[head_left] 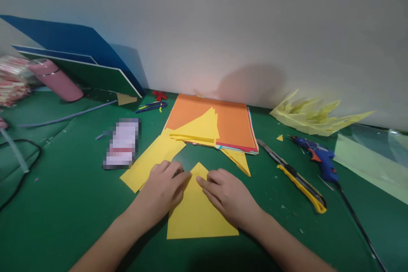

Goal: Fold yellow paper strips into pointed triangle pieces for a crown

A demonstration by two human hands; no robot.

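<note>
A yellow sheet of paper, folded to a point at its far end, lies on the green table in front of me. My left hand rests on its left folded edge, fingers flat and pressing down. My right hand lies on the right folded edge, fingers stretched toward the tip. Both hands press the paper and grip nothing. Another yellow sheet lies partly under my left hand.
A stack of coloured paper with an orange top holds folded yellow pieces. A yellow utility knife and blue glue gun lie right. Folded yellow shapes sit by the wall. A blurred card, pink bottle, and boards are left.
</note>
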